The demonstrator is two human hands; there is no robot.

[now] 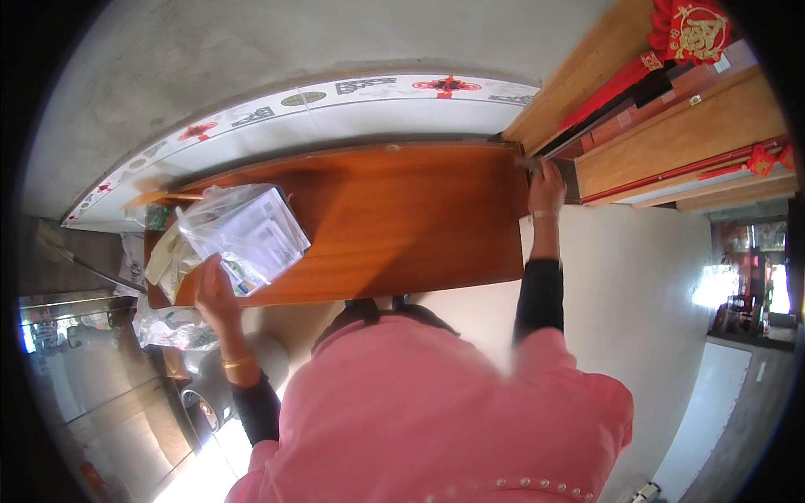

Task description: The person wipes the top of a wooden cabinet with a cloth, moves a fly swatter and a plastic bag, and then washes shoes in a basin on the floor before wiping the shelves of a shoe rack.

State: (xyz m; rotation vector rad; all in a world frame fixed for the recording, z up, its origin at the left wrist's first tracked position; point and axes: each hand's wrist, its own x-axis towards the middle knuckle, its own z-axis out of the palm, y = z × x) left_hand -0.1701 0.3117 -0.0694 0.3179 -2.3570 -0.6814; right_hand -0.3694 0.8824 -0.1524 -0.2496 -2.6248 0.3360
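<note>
A wooden tabletop (402, 220) with a reddish-brown finish stretches before me along the wall. At its left part lies a clear plastic bag (251, 232) with white, box-like contents that bear print. My left hand (217, 292) is at the table's front edge, its fingertips by the lower left side of that bag; whether they grip the plastic is unclear. A pale yellow bag (168, 261) lies just left of it. My right hand (547, 188) reaches past the table's far right corner, beside a wooden door frame. Its fingers are blurred, and what they touch cannot be told.
Wooden door panels (679, 132) with red hangings stand at the right. A grey cylinder (245, 371) is on the floor at the lower left, near a white plastic bag (179, 327) hanging by the table's left end. A tiled wall (352, 116) borders the table's back.
</note>
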